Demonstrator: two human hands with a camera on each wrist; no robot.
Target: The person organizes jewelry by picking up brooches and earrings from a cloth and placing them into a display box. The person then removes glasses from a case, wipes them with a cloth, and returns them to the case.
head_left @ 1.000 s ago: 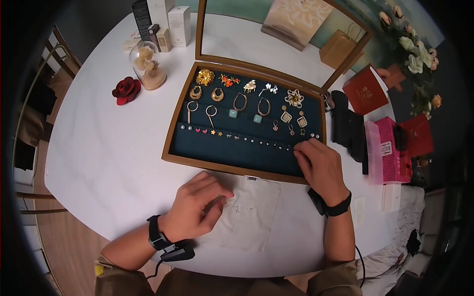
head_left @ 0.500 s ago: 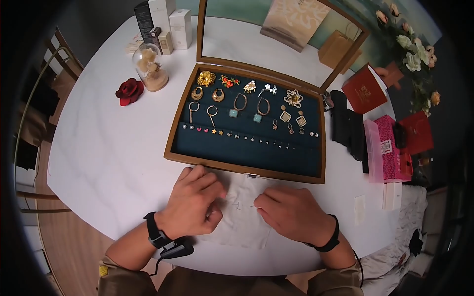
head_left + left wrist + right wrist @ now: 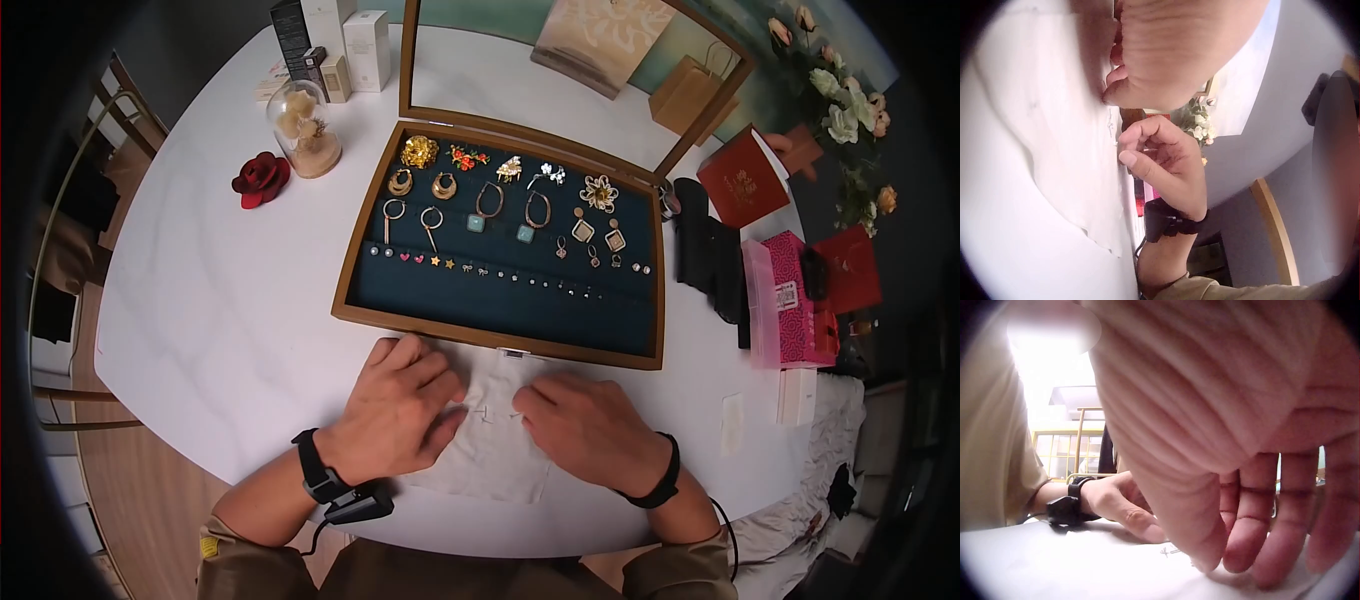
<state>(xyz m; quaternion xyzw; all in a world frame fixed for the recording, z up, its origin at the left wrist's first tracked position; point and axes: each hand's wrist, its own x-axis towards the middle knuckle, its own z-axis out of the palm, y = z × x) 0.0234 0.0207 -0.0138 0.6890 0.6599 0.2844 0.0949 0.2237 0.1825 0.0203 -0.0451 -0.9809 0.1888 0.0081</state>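
My right hand (image 3: 590, 425) is low over the pale cloth (image 3: 500, 470), thumb and index fingertips right at a small thin metal piece (image 3: 514, 416); I cannot tell whether they pinch it. In the right wrist view its thumb and fingers point down at the cloth. My left hand (image 3: 395, 410) rests at the cloth's left side, fingers loosely curled, holding nothing. Between the hands lie more tiny thin metal pieces (image 3: 483, 413). Beyond them stands an open wooden jewelry box (image 3: 440, 332) with a dark teal lining, carrying rows of earrings (image 3: 530, 210) and small studs (image 3: 515, 277).
The box's glass lid (image 3: 405, 70) is raised at the back. On the left are a red fabric rose (image 3: 262, 180), a glass dome (image 3: 305, 140) and cosmetic boxes (image 3: 367, 55). A black case (image 3: 712, 265), a pink box (image 3: 790, 300) and a red booklet (image 3: 742, 180) stand on the right.
My right hand has left the stud row at the box's lower right and come down to the cloth, staying there since half a second ago. My left hand has barely moved.
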